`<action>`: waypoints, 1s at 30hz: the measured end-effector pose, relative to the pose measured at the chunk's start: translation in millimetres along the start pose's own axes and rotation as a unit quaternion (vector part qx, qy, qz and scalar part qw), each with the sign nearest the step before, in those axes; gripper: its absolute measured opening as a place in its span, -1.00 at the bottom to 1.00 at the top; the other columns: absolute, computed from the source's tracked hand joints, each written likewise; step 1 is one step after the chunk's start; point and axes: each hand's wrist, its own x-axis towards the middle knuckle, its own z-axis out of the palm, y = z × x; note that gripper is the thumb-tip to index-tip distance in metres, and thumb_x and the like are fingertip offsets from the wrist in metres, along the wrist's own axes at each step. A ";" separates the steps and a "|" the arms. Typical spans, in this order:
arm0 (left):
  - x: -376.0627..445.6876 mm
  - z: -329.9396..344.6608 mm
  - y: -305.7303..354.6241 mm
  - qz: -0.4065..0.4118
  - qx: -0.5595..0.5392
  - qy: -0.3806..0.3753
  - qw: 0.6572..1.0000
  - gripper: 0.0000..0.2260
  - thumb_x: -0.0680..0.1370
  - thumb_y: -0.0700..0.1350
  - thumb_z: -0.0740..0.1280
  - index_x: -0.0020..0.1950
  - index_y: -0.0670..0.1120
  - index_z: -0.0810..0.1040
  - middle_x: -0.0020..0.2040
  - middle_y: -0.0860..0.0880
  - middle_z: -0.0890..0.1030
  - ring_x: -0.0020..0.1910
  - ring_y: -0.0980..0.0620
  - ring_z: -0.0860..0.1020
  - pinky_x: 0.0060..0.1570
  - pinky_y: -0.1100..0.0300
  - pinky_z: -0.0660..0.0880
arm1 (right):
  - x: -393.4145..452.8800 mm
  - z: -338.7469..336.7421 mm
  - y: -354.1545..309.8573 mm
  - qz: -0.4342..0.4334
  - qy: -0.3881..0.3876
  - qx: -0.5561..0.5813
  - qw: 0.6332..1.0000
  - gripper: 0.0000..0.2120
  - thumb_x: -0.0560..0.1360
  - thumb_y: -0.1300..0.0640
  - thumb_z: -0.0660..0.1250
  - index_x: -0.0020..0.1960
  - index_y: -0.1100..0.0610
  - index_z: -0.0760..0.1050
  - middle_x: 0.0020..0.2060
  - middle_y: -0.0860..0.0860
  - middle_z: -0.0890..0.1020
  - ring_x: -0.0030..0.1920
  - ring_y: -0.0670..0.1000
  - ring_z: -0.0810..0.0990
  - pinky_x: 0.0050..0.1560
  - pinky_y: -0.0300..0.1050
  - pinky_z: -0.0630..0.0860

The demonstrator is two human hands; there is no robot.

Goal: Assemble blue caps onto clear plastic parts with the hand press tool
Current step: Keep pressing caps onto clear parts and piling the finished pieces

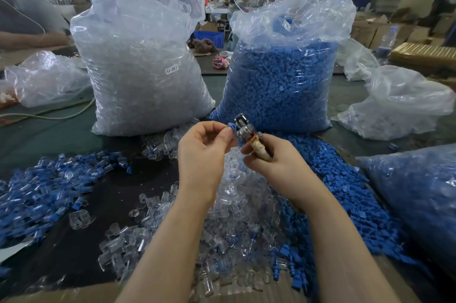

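Blue cap (pixel 230 127) pinched in raised left hand (pixel 201 152) — right hand (pixel 274 159) grips the press tool (pixel 246 133) upright.

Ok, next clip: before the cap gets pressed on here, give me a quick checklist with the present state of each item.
1. Tool in hand: ok. The right hand grips the hand press tool by its wrapped handle.
2. Cap in hand: ok. The left hand pinches a blue cap at its fingertips.
3. Cap at the tool head: ok, right beside the metal head; whether it touches, cannot tell.
4. Clear part loaded in the tool: cannot tell, the head is small and partly hidden.
5. Clear parts in stock: ok, loose clear pile under the hands.
6. Caps in stock: ok, loose blue pile to the right.
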 end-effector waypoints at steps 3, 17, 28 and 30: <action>0.6 -0.7 -0.2 0.004 -0.001 -0.003 1.000 -0.91 0.54 -0.31 0.37 -0.13 -0.15 0.60 -0.26 -0.05 0.66 -0.30 0.16 0.61 -0.23 0.34 0.54 | -0.7 -0.9 -1.5 0.004 -0.023 0.001 1.000 -0.90 0.48 0.19 0.39 -0.05 0.02 0.57 -0.17 -0.04 0.65 -0.12 -0.01 0.62 -0.01 0.03 0.57; 1.4 -5.1 3.1 0.007 -0.005 -0.042 0.999 -0.94 0.54 -0.35 0.36 -0.10 -0.22 0.58 -0.25 -0.05 0.63 -0.31 0.20 0.61 -0.25 0.39 0.51 | -1.4 -3.0 1.6 -0.001 -0.028 -0.087 0.996 -0.85 0.46 0.25 0.28 -0.15 0.01 0.52 -0.43 -0.24 0.53 -0.44 -0.19 0.42 -0.37 -0.19 0.33; 15.2 -21.4 -2.7 -0.165 -0.122 0.048 0.977 -0.96 0.53 -0.28 0.38 -0.09 -0.15 0.60 -0.32 -0.01 0.68 -0.33 0.15 0.65 -0.32 0.35 0.56 | 2.1 -1.9 3.0 0.025 -0.025 -0.196 0.980 -0.92 0.51 0.08 0.26 -0.15 0.05 0.45 -0.28 -0.02 0.57 -0.24 0.05 0.53 -0.27 -0.02 0.44; 26.2 -38.7 -3.4 -0.229 -0.233 0.129 0.936 -0.95 0.55 -0.28 0.36 -0.09 -0.16 0.58 -0.40 0.00 0.66 -0.41 0.17 0.63 -0.37 0.35 0.56 | 4.8 -5.4 9.5 0.072 -0.002 -0.252 0.965 -0.90 0.52 0.06 0.22 -0.17 0.03 0.40 -0.28 -0.03 0.54 -0.26 0.03 0.50 -0.33 -0.07 0.35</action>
